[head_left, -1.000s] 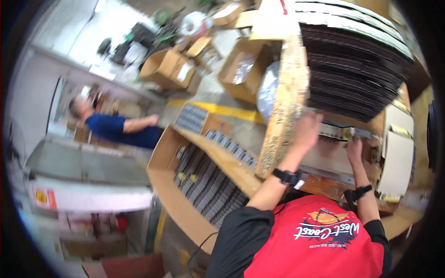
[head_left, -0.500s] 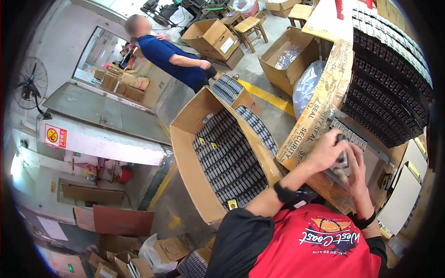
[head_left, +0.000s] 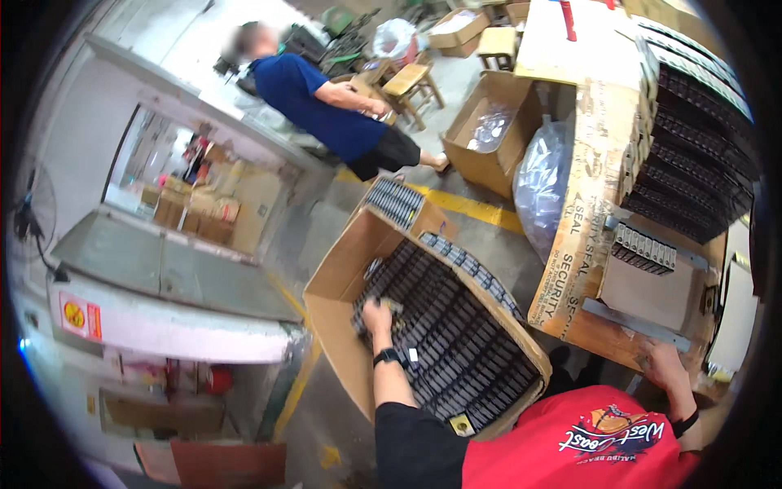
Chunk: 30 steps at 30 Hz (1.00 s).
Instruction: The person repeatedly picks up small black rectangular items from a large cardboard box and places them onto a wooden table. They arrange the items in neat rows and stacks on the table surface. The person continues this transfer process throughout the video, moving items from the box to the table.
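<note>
My left hand reaches down into a large open cardboard box, its fingers curled among the small items there. What they grip is hidden; small dark and yellowish pieces show beside them. Tight rows of small black-and-grey units fill the box. My right hand is at the near edge of the wooden workbench, fingers loosely apart, with nothing visible in them. Just beyond it lies a shallow tray with a metal rail and a grey-brown base. A short row of silver-topped black units stands at its far side.
Tall stacked rows of black units stand at the bench's right. A taped cardboard edge borders the bench. Beyond are a clear plastic bag, an open carton and wooden stools. Another person in blue walks past.
My hands have parted from the small dark-and-grey object they held together over the tray. My left has swung left into the box; my right has dropped to the bench edge. The other person has moved right.
</note>
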Each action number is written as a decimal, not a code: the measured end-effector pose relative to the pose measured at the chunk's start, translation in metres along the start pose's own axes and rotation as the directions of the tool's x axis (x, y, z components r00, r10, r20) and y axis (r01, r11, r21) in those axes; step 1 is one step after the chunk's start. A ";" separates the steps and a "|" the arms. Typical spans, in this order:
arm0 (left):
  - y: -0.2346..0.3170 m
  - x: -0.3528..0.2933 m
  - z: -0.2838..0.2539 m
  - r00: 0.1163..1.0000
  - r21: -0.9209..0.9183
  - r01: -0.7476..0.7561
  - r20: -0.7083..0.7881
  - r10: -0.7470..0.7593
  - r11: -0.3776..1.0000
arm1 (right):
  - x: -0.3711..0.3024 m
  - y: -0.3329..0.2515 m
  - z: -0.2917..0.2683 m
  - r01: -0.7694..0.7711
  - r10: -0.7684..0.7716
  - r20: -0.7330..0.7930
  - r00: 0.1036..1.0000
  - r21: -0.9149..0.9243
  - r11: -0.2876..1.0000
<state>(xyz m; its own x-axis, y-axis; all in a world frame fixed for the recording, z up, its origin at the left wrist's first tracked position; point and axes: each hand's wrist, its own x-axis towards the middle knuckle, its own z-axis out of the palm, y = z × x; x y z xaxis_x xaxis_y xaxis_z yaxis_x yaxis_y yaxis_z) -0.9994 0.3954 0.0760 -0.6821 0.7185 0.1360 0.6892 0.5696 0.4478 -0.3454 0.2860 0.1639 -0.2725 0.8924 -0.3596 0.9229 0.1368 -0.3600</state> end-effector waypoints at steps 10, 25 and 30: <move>-0.006 0.012 0.014 0.902 0.252 -0.321 0.375 0.213 0.913 | -0.028 0.003 0.023 -0.025 0.026 0.011 1.000 -0.055 0.998; 0.371 -0.151 -0.160 0.753 -0.836 -0.246 0.154 0.640 0.491 | -0.200 0.087 0.014 -0.306 0.364 -0.428 0.827 0.199 0.931; 0.519 -0.326 -0.102 -0.143 -0.633 -0.759 -0.066 0.988 -0.152 | -0.330 0.108 -0.023 -0.373 0.543 -0.557 0.628 0.397 0.839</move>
<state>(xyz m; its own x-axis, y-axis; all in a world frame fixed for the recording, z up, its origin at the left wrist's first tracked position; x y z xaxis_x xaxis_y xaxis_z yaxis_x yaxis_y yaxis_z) -0.4442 0.4156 0.3538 0.7618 0.4337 0.4812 0.2585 -0.8846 0.3881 -0.1492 0.0166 0.2635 0.4814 0.8746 0.0580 0.7677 -0.3888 -0.5093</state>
